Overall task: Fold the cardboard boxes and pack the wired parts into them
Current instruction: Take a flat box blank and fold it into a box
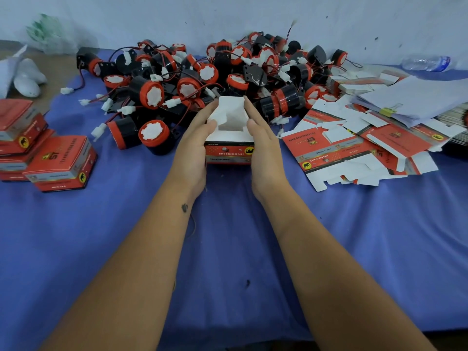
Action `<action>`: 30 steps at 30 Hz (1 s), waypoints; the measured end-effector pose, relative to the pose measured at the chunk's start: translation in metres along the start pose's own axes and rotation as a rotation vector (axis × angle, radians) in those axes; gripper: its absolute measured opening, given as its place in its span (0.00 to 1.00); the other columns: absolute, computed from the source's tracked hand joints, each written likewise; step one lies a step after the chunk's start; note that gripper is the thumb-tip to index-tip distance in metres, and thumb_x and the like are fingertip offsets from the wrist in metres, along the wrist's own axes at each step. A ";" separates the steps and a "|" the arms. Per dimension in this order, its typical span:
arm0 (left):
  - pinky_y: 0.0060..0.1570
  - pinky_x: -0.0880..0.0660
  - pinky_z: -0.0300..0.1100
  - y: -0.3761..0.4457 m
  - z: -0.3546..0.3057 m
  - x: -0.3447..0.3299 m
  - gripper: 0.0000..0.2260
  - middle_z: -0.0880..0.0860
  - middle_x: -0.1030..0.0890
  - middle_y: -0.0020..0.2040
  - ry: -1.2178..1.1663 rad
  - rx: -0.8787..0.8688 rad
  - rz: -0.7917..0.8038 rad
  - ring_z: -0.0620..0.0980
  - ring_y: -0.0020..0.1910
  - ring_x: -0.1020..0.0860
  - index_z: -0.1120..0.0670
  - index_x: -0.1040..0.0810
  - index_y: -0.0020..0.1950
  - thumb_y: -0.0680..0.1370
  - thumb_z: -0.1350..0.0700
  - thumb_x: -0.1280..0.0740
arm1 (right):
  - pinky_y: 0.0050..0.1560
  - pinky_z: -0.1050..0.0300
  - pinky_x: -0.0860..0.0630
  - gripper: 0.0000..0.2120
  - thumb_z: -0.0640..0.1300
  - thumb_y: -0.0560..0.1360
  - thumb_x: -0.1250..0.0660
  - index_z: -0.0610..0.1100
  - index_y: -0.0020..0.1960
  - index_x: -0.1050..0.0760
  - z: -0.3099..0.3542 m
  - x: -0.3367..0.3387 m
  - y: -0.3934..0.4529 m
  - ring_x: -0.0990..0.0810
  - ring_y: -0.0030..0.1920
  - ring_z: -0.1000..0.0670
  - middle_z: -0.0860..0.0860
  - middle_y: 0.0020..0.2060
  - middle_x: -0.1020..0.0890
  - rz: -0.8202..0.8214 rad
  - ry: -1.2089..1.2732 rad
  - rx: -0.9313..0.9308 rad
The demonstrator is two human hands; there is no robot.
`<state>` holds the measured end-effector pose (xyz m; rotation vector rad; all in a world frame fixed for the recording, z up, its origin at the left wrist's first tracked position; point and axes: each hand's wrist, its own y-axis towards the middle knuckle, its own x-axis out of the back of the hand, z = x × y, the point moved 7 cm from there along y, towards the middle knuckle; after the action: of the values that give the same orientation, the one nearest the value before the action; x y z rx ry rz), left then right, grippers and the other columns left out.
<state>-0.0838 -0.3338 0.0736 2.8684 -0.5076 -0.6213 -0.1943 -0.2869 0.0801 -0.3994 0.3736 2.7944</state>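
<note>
Box (pixel 229 138), top flaps open, gripped btwn left hand (pixel 195 140) & right hand (pixel 263 143) before parts pile (pixel 202 77).

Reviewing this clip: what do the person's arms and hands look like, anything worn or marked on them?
Both arms are bare up to the frame edge, with no sleeves in view. No gloves, rings, watch or bracelets show. The left hand has a small dark mark just below its wrist. The right hand shows no markings.

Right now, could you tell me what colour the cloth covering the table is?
The cloth is blue-purple, plain; the head view shows it.
</note>
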 end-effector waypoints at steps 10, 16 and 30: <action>0.40 0.20 0.42 0.001 -0.001 0.003 0.15 0.50 0.15 0.50 -0.075 0.055 -0.064 0.49 0.46 0.16 0.51 0.21 0.55 0.80 0.66 0.44 | 0.38 0.58 0.21 0.20 0.30 0.75 0.44 0.50 0.53 0.21 -0.003 0.002 0.004 0.19 0.46 0.50 0.51 0.49 0.17 -0.032 0.141 -0.092; 0.45 0.20 0.45 0.000 -0.004 0.002 0.14 0.53 0.16 0.49 -0.060 0.007 -0.066 0.51 0.48 0.17 0.55 0.23 0.40 0.77 0.68 0.44 | 0.40 0.56 0.21 0.17 0.31 0.74 0.44 0.45 0.39 0.20 -0.003 0.001 0.005 0.18 0.48 0.47 0.49 0.50 0.17 0.028 0.082 -0.089; 0.40 0.20 0.43 -0.003 -0.005 0.001 0.17 0.47 0.17 0.49 0.087 0.010 -0.127 0.50 0.49 0.19 0.50 0.26 0.49 0.72 0.72 0.39 | 0.38 0.60 0.21 0.18 0.29 0.72 0.38 0.46 0.58 0.26 -0.003 0.003 0.000 0.20 0.45 0.50 0.48 0.50 0.21 -0.097 -0.068 -0.106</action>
<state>-0.0802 -0.3306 0.0768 2.9394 -0.3196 -0.5116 -0.1957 -0.2872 0.0760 -0.3354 0.1861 2.7318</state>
